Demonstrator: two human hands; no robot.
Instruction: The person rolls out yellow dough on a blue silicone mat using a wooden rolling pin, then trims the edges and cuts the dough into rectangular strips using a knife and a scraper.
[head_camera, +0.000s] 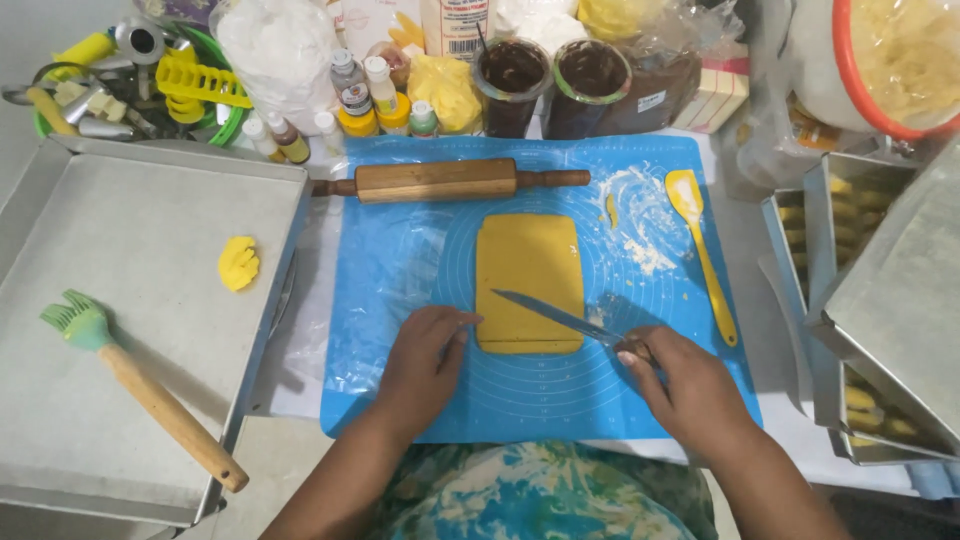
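Note:
A flat yellow dough slab (528, 270), rectangular, lies on a blue silicone mat (400, 250). My right hand (685, 385) grips a table knife (555, 315); its blade lies across the slab's near end, tip pointing left. My left hand (425, 360) rests on the mat at the slab's near left corner, fingertips touching the dough edge, holding nothing. A wooden rolling pin (440, 180) lies across the mat's far edge. A yellow spatula (700, 250) rests on the mat's right side beside scattered flour (640, 215).
A large metal baking tray (120, 330) on the left holds one shaped yellow dough piece (238, 263) and a green pastry brush (140, 385). Stacked metal trays (880, 300) with yellow pieces stand right. Bottles, jars, bags and a basket of cutters crowd the back.

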